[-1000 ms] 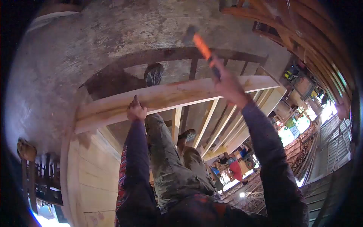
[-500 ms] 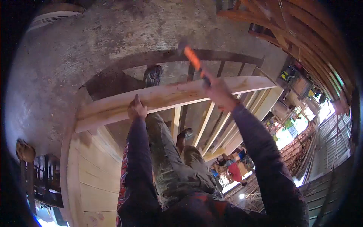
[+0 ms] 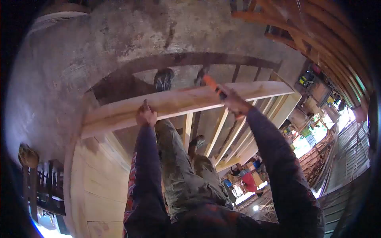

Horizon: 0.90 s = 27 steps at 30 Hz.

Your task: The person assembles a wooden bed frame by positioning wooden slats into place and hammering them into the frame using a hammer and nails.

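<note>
A wide wooden board (image 3: 182, 99) runs across the top of a slatted wooden frame in front of me. My left hand (image 3: 147, 114) grips its near edge, thumb lying over the upper face and the other fingers mostly hidden. In my right hand (image 3: 237, 105), closed round the grip, is a hammer (image 3: 211, 83) with an orange and black handle. The hammer's dark head, blurred, hangs over the far side of the board, and I cannot tell whether it touches anything. Pale slats (image 3: 217, 133) extend beneath the board between my two arms.
A panelled wooden end (image 3: 99, 180) stands at the left. My legs (image 3: 174, 158) and shoes are among the slats on the concrete floor (image 3: 119, 43). Curved brown timbers (image 3: 301, 31) fill the upper right. A person in red (image 3: 249, 181) is in the background.
The hammer has come down toward the board, its head lower and slightly farther right. My left hand keeps its hold on the board. The whole view has shifted slightly.
</note>
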Available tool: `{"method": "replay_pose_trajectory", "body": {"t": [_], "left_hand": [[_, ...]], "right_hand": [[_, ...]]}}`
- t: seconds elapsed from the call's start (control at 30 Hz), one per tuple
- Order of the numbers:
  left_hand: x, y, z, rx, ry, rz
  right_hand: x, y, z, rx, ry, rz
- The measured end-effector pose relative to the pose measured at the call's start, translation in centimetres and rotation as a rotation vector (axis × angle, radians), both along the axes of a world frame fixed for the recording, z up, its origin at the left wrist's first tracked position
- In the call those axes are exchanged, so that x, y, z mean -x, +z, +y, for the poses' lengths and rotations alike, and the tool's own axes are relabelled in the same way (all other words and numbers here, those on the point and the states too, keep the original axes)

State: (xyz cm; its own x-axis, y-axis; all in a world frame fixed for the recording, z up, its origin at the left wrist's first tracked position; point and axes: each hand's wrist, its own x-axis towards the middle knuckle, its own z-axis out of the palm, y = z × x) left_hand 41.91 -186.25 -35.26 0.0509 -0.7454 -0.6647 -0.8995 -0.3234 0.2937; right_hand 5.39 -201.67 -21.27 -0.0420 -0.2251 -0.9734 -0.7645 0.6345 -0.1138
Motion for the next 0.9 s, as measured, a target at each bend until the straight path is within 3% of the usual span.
{"method": "replay_pose_trajectory", "body": {"t": [0.07, 0.17, 0.27, 0.33, 0.4, 0.47, 0.53, 0.6, 0.63, 0.7, 0.77, 0.83, 0.9], "left_hand": [[0.6, 1.0, -1.8, -0.176, 0.087, -0.07], [0.6, -0.1, -1.0, -0.074, 0.069, -0.069], [0.3, -0.8, -0.2, 0.075, 0.061, -0.04], [0.4, 0.1, -0.5, -0.018, 0.067, -0.05], [0.0, 0.1, -1.8, -0.076, 0.073, -0.06], [0.0, -0.4, -0.3, 0.069, 0.025, -0.014], [0.1, -0.3, 0.2, 0.059, 0.028, -0.027], [0.7, 0.7, -1.3, 0.041, 0.102, -0.056], [1.0, 0.6, -1.2, 0.042, 0.109, -0.061], [0.7, 0.4, -1.2, 0.013, 0.094, -0.087], [0.5, -0.1, -0.8, 0.076, 0.083, -0.099], [0.5, 0.2, 0.0, 0.153, 0.068, -0.095], [-0.1, -0.4, -0.3, 0.196, 0.073, 0.009]], "right_hand": [[-1.2, 2.3, -4.5, 0.141, -0.212, 0.073], [-0.8, 1.2, -7.7, 0.278, -0.228, 0.111], [-1.1, -1.1, -2.1, 0.588, -0.012, 0.033], [1.1, -4.2, 5.6, 0.277, 0.196, -0.086], [1.5, -5.2, 7.5, -0.111, 0.32, -0.172], [-0.2, -2.2, 2.6, -0.021, 0.251, -0.134], [-0.4, -1.0, -1.0, 0.086, 0.238, -0.12], [-3.0, 0.4, -5.0, 0.181, 0.072, 0.187], [-4.0, 0.4, -5.7, 0.183, 0.079, 0.18], [-5.1, 0.0, -4.4, 0.484, -0.019, 0.176], [-3.5, -1.9, 1.6, 0.71, 0.147, 0.012], [-1.7, -1.3, 4.6, 0.061, 0.474, -0.298], [-1.3, -2.4, 2.2, 0.061, 0.433, -0.227]]}}
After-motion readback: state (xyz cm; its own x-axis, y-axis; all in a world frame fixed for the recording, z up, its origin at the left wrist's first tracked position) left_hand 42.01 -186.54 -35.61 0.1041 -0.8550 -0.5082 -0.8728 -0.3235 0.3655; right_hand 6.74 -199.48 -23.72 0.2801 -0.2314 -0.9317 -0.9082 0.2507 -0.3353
